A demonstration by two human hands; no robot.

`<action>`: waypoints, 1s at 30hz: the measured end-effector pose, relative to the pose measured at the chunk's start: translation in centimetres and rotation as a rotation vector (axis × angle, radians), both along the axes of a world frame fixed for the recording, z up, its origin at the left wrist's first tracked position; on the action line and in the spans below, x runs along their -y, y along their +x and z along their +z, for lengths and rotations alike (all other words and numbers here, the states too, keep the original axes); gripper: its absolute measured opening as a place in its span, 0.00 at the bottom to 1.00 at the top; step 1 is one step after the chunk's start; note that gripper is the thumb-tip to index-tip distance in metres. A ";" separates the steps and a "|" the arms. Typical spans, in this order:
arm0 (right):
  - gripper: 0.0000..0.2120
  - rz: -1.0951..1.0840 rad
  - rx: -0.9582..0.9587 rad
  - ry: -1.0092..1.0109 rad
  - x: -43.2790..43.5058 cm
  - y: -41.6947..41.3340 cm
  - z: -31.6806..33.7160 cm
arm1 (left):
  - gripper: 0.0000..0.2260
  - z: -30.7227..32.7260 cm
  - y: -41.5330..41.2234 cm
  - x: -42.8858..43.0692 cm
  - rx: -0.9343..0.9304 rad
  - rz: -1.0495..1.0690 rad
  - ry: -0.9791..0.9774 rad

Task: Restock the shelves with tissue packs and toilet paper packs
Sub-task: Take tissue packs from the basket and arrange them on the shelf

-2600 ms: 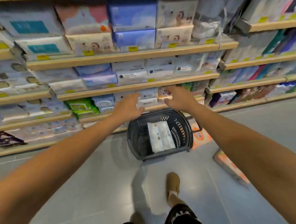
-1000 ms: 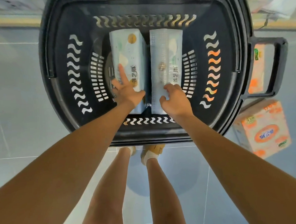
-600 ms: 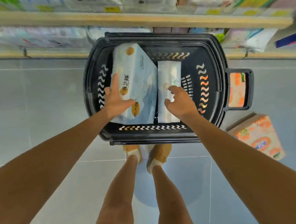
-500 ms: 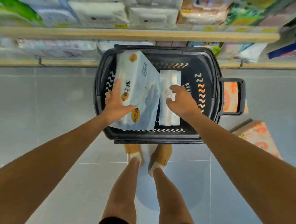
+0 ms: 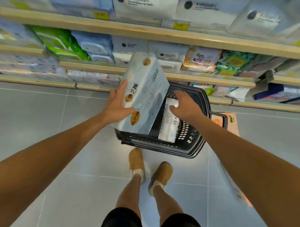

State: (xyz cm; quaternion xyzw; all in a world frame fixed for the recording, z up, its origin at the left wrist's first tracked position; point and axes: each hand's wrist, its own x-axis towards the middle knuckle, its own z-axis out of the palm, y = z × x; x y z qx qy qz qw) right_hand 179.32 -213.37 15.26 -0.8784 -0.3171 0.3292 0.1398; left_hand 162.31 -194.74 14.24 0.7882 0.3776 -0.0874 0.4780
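Black basket [image 5: 194, 145] (pack [image 5: 168, 128] inside) below stocked shelves [image 5: 185, 36].

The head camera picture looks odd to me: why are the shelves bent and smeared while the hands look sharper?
Head view: a wide-angle lens bows the shelf edge; the shelved packs are smeared, probably by head motion. The left hand, right hand and lifted tissue pack read sharper. A soft glare sits on the floor beside the basket.
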 end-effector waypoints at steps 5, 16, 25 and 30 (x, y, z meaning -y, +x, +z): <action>0.30 -0.006 0.010 0.161 -0.8 0.8 5.5 | 0.47 7.8 -0.1 -1.4 0.025 -0.141 0.043; 0.55 0.000 -0.079 0.391 -1.7 4.2 21.5 | 0.44 28.8 0.2 -3.8 0.146 -0.295 0.125; 0.36 0.133 -0.372 0.671 -1.1 3.5 37.5 | 0.43 45.3 -2.0 -4.5 0.283 -0.374 0.120; 0.39 0.091 -0.328 0.781 -1.6 3.1 43.9 | 0.44 51.0 -2.9 -4.6 0.351 -0.398 0.136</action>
